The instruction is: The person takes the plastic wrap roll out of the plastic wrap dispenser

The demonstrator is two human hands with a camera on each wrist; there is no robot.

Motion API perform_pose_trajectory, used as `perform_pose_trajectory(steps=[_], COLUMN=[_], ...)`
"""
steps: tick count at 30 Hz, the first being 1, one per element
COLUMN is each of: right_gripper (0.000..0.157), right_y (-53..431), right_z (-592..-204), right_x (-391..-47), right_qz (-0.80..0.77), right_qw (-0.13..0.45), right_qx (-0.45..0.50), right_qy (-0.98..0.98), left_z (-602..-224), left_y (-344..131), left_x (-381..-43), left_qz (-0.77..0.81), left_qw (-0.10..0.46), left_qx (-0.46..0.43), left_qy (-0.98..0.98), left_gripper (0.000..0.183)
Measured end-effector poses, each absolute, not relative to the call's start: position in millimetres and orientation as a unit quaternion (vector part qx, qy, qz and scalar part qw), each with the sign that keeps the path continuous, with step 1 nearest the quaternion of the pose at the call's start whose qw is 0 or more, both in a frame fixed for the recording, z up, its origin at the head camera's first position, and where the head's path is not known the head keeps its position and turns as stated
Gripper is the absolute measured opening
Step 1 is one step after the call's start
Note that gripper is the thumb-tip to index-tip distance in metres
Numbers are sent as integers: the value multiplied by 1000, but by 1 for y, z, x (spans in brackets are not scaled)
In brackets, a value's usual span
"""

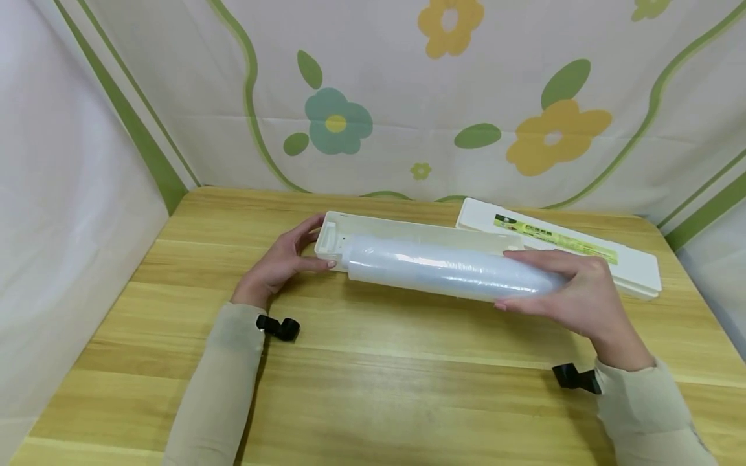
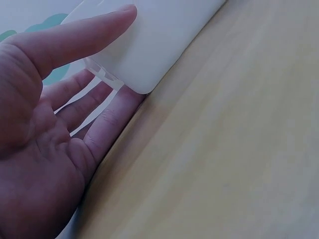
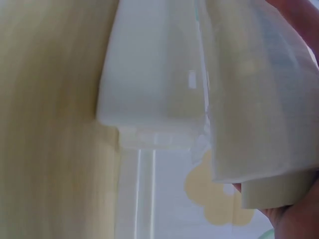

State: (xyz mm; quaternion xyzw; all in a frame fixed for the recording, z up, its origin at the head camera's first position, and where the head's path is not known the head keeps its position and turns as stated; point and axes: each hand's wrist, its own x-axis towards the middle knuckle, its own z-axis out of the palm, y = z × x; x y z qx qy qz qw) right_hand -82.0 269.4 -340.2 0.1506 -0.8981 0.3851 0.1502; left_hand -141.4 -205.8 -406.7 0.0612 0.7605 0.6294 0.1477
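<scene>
A long white box [image 1: 402, 228] lies open on the wooden table, its front wall mostly hidden by a roll of plastic wrap [image 1: 449, 268]. With my left hand [image 1: 280, 262] I grip the box's left end. In the left wrist view, the thumb lies along the box wall [image 2: 164, 45] and the fingers reach round its end. My right hand [image 1: 583, 301] holds the roll by its right end, thumb in front and fingers behind. The roll's left end is at the box's left end. In the right wrist view, the roll's right end [image 3: 259, 109] is raised beside the box.
A white lid [image 1: 638, 265] with a green and yellow label lies behind and right of the box, partly overlapped by my right hand. Behind the table [image 1: 373, 401] hangs a flowered curtain [image 1: 396, 84]. Black camera mounts [image 1: 280, 327] sit on both wrists.
</scene>
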Motion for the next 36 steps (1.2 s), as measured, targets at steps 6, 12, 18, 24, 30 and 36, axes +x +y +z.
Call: perform_pose_trajectory(steps=[6,12,18,24,30,36], right_gripper=[76,78,79,76,77,76], right_y=[279,290,300,305,311,314], right_z=[-345,-352,-358,-364,-370,-374], right_x=[-77,-71,-66,-61,-60,-60], right_qz=[375,370,367,357,358,363], right_qw=[171,189,182,163,167,156], right_qx=[184,208,214,189,199,182], right_qy=[-893,-886,-887,-900,-897,-900], left_z=[-406,-407,-407,-407,-408,-408], left_y=[-205,-203,-204,-204,-205,-205], left_x=[-142,-142,-144,-144,-143,-143], left_qz=[632,633,631,630,631,630], left_qw=[145,145,143,142,145,147], left_qx=[58,59,60,57,58,60], left_qy=[759,758,760,761,760,760], left_gripper=[103,103,103,102,102,102])
